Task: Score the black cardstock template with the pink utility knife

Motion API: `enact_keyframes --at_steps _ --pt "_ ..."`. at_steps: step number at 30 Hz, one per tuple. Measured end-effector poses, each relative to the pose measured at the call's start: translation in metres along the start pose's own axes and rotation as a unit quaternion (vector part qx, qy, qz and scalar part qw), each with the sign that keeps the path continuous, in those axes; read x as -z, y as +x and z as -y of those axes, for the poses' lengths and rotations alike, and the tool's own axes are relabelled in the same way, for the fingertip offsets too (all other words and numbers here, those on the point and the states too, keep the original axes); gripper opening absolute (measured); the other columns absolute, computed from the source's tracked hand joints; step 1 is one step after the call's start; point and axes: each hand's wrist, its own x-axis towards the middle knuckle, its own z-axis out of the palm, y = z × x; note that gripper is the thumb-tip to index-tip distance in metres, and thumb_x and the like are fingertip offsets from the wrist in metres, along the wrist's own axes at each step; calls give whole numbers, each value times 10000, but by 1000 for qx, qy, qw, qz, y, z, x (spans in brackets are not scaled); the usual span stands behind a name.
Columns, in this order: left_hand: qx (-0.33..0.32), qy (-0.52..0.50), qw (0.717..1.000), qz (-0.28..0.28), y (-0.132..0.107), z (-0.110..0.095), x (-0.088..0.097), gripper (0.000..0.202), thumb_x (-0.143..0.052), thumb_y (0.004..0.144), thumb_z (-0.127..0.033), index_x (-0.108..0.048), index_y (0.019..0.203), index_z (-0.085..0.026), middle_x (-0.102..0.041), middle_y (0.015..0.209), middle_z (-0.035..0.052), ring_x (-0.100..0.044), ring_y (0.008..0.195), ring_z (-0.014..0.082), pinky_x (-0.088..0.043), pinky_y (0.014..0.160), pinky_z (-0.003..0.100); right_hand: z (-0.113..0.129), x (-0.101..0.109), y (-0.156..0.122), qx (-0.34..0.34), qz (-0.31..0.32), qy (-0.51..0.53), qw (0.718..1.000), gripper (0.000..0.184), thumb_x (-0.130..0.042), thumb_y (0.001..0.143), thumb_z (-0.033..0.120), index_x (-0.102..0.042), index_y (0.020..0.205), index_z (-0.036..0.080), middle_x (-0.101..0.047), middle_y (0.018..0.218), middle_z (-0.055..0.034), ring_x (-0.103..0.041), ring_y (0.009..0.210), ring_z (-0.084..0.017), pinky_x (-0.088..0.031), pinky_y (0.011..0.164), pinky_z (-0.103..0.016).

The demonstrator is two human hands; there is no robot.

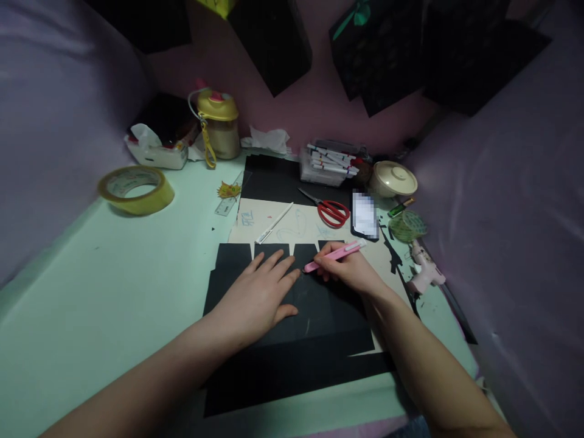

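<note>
My left hand (260,295) lies flat with its fingers spread on a sheet of black card (314,316). Slots along the card's far edge split it into several flaps. In my right hand (340,264) is a pink utility knife (335,255), held like a pen. Its tip meets the card just right of my left fingertips, near the base of a flap. Beneath the card is a pale board (271,213) with blue scribbles. A white pen (274,224) and red-handled scissors (333,213) rest on that board, beyond the flaps.
A tape roll (137,190), a clear ruler (225,204) and a yellow-lidded bottle (221,125) stand left and back. Rightward are a marker box (322,170), phone (365,214), lidded bowl (395,178), green tape roll (407,226) and glue gun (425,271). Black boxes (274,45) hang overhead.
</note>
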Motion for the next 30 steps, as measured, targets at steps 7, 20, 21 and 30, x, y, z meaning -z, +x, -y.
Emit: enact_keyframes --at_steps 7,20,21,30 --pt "-1 2 1000 3 0 -1 2 620 -620 866 -500 -474 1392 -208 -393 1509 99 -290 1411 325 -250 1123 527 2 0 -1 -1 7 4 1000 233 -666 796 397 -583 770 181 -670 648 -13 -563 513 -98 -367 447 -208" --pt "2 4 1000 5 0 -1 2 622 -621 866 -497 -474 1392 -198 -407 1499 108 -296 1409 326 -249 1124 520 -2 1 -1 7 12 14 1000 212 -666 796 385 -600 777 184 -676 666 -10 -571 522 -99 -378 457 -208" --pt "1 4 1000 5 0 0 2 623 -619 867 -499 -473 1393 -199 -401 1503 107 -294 1410 326 -249 1124 522 -2 1 -1 2 7 14 1000 218 -666 795 391 -596 761 187 -666 642 -5 -563 512 -100 -380 457 -211" --pt "3 4 1000 9 0 0 3 612 -611 870 -510 -480 1389 -213 -382 1517 85 -284 1417 323 -256 1126 521 2 62 0 158 -326 -36 931 341 -484 916 486 -568 1139 243 -632 673 7 -564 539 -132 -422 522 -252"
